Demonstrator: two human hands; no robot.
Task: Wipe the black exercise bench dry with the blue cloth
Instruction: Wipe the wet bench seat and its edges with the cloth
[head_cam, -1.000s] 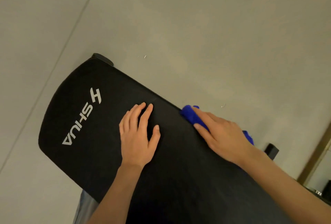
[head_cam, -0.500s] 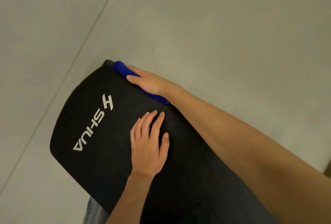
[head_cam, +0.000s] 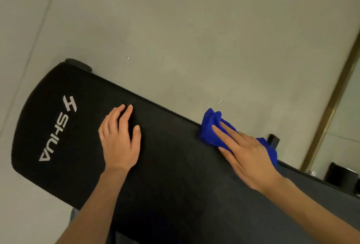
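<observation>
Cloth at the bench's far edge, both hands flat.
black exercise bench [head_cam: 175, 165] runs left to right, with the SHUA logo [head_cam: 58, 128] at its left end. left hand [head_cam: 119, 142] lies palm-down on the pad beside the logo, fingers straight, holding nothing. blue cloth [head_cam: 209, 130] is bunched on the far edge mid-bench, pinned under the right hand [head_cam: 251, 158], fingers straight: pressing, not pinching. My read: cloth is light, soft and bunches easily, so drive it under a flat palm. Pad looks firm, matte and heavy enough to stay put.
</observation>
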